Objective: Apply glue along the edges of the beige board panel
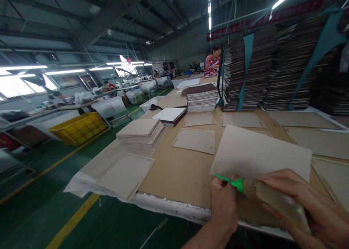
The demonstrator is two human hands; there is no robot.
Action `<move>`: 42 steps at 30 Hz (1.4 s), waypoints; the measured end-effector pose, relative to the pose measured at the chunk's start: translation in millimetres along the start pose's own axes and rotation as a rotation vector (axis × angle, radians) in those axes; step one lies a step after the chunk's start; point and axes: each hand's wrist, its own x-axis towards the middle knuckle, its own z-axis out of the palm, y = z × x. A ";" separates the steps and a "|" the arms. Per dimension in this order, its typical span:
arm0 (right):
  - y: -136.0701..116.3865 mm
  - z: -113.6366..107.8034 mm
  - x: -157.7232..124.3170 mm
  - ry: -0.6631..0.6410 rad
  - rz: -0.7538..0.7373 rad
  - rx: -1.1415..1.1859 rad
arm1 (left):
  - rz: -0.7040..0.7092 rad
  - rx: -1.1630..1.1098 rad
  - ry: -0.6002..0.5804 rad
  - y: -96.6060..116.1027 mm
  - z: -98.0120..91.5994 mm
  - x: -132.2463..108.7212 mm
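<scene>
My right hand (305,201) is wrapped round a soft squeeze bottle (275,200) with a green nozzle (230,181) that points left at the near edge of a grey board sheet (259,152). My left hand (223,205) is closed at the near left corner of that sheet, right by the nozzle tip, and seems to pinch the sheet's edge. The sheet is tilted up off the brown worktable (177,172).
Several flat grey sheets (195,140) lie spread over the table. A stack of grey boards (141,132) and smaller stacks (201,98) stand at the left and middle. Tall dark stacks with teal straps (252,71) line the back right. A yellow crate (79,127) and a seated person (212,63) are farther off.
</scene>
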 end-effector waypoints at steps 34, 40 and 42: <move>6.0 -9.3 32.7 0.155 -0.112 -0.190 | 0.049 0.133 0.102 -5.9 -9.3 -3.7; 3.5 -9.8 37.6 0.106 -0.103 -0.103 | 0.048 0.128 0.080 -5.0 -8.2 -5.1; 3.6 -10.8 39.9 0.123 -0.097 -0.119 | 0.054 0.101 0.083 -5.9 -9.2 -4.4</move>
